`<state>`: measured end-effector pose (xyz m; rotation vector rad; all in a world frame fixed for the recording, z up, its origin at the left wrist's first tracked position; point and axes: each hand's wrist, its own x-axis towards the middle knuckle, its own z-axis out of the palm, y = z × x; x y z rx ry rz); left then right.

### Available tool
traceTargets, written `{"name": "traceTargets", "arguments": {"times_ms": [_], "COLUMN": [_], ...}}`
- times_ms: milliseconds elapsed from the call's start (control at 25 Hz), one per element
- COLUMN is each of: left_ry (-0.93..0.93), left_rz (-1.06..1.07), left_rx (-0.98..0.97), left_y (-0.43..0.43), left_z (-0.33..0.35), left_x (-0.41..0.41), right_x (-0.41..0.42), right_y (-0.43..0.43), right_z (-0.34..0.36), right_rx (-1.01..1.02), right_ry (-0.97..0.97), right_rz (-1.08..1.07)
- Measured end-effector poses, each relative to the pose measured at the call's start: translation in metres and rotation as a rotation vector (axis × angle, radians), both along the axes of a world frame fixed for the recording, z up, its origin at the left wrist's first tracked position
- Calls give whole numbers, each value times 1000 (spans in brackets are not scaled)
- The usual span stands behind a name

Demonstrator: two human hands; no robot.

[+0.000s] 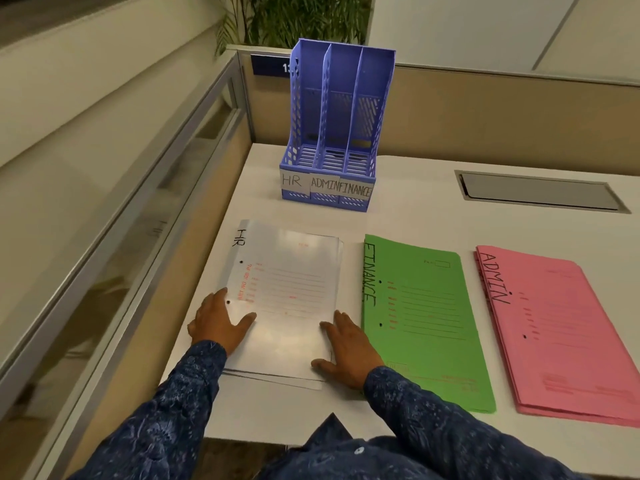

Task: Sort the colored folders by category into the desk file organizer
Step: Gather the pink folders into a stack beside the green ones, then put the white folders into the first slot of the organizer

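A blue desk file organizer stands at the back of the white desk, with three empty slots labelled HR, ADMIN and FINANCE. In front of it lie three stacks: white folders marked HR on the left, green folders marked FINANCE in the middle, pink folders marked ADMIN on the right. My left hand rests flat on the left edge of the white stack, fingers spread. My right hand lies at its right edge, fingers apart, touching the white stack beside the green one.
A grey cable hatch is set into the desk at the back right. A glass and metal partition runs along the left side. A beige divider wall stands behind the organizer, with a plant beyond it.
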<state>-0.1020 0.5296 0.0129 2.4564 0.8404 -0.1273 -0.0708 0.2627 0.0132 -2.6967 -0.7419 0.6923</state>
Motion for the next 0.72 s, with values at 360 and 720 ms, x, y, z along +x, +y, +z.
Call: {"name": "traceTargets", "arguments": {"times_ms": [360, 720], "left_ry": [-144, -469], "left_rz": [31, 126], "left_rx": [-325, -617], "left_y": [16, -13], "left_z": [45, 116], "left_x": [10, -17], "right_x": [-1, 34], "right_y": [-5, -12], "right_z": [-1, 26], "right_rx": [91, 516], "right_ry": [58, 413], "right_rz": [-50, -421]}}
